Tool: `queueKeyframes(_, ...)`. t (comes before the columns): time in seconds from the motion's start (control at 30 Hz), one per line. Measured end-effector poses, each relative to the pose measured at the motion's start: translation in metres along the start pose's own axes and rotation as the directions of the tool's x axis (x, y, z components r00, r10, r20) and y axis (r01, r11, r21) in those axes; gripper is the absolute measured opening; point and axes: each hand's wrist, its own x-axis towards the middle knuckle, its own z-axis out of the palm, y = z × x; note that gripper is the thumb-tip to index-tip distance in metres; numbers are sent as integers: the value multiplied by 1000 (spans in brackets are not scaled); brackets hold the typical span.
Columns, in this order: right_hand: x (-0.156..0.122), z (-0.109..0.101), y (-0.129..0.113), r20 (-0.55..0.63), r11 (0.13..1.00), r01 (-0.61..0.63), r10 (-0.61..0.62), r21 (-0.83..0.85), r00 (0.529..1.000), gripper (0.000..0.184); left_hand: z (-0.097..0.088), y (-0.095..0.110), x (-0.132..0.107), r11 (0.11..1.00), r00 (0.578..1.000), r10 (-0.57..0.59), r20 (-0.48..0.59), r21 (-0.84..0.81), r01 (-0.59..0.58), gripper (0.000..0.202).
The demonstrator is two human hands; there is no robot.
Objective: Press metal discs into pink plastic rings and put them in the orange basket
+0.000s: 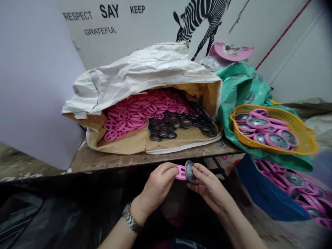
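Observation:
My left hand (pixel 158 185) pinches a pink spoked plastic wheel ring (pixel 181 172) by its left side. Between the thumb and fingers of my right hand (pixel 209 185) is a grey disc-shaped wheel cover (pixel 190 171), tilted on edge. The two parts meet or nearly meet in front of me, just off the table edge; whether they touch I cannot tell. Beyond them lies an open white sack (pixel 135 74) on its side. Many loose pink rings (pixel 129 112) are piled in it at the left and back, with dark grey discs (pixel 166 127) at the right.
A yellow basket (pixel 308 138) on the right holds pink wheels fitted with grey discs. Below it, a blue-edged sack (pixel 272 193) contains more. A green bag (pixel 233 90) stands behind the basket. The wooden table edge (pixel 103 162) runs before me; a pale panel (pixel 38 79) rises at left.

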Motion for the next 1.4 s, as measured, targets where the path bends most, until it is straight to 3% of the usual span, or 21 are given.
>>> queueKeyframes(0.13,2,-1,2,-18,1000,15,-15,7,1000,34,8,0,-1,997,1000,-9,-20,-73,7,32)
queueKeyframes(0.23,4,-1,4,-39,999,50,-50,-17,998,34,13,7,1,932,973,-231,-15,-292,217,45)
queueKeyframes(0.3,5,-1,7,-53,996,79,-81,-39,995,35,14,14,3,744,894,-416,164,-504,438,55)
queueKeyframes(0.37,7,-2,11,-98,989,138,-143,-51,985,36,12,22,4,489,788,-457,413,-624,610,59)
queueKeyframes(0.4,7,-2,13,-125,983,171,-177,-61,976,37,11,25,5,402,752,-440,492,-641,654,59)
queueKeyframes(0.47,9,-4,17,-146,967,224,-241,-123,959,36,11,29,6,343,724,-438,533,-645,682,52)
queueKeyframes(0.6,9,-10,23,-73,880,314,-362,-356,929,36,17,28,6,368,725,-525,445,-650,665,35)
queueKeyframes(0.67,8,-11,22,-30,852,322,-366,-412,930,37,21,25,5,408,741,-542,398,-646,645,31)
queueKeyframes(0.83,1,-7,13,73,841,296,-296,-453,952,31,23,22,3,504,791,-518,325,-631,589,26)
queueKeyframes(1.1,-14,2,3,120,803,336,-320,-491,940,20,17,31,1,580,842,-449,300,-619,530,27)
queueKeyframes(1.4,-38,12,9,95,736,432,-454,-521,886,16,12,53,-1,812,918,-353,181,-427,397,27)
